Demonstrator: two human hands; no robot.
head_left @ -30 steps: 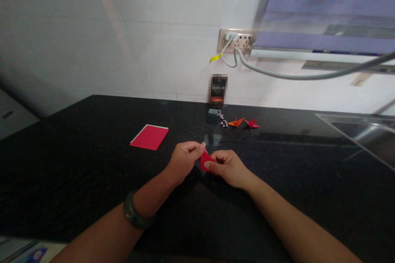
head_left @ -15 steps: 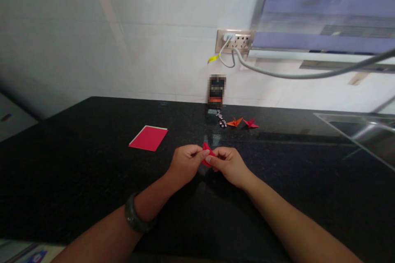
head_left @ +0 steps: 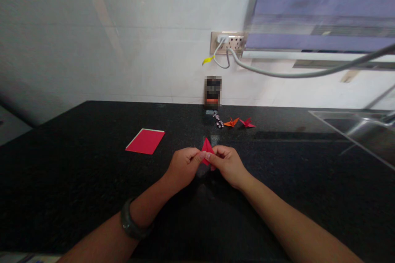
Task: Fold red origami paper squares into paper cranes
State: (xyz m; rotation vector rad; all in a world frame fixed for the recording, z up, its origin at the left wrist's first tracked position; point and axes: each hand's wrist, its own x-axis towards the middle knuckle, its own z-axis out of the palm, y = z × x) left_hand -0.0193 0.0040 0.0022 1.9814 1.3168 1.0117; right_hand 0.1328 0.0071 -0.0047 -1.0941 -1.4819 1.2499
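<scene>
Your left hand (head_left: 183, 168) and right hand (head_left: 230, 165) are both pinched on the folded red paper (head_left: 206, 146), thumbs close together over it, its tip pointing away from you. You have it right of the paper stack (head_left: 145, 142) and slightly nearer you. Farther right of that stack, and slightly beyond it, lie an orange bird (head_left: 232, 123) and a red bird (head_left: 247, 123).

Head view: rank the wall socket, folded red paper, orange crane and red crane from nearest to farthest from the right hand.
1. Folded red paper, held in the right hand.
2. Orange crane and red crane, farther back on the counter; too close to call.
3. Wall socket, high on the wall behind.
</scene>
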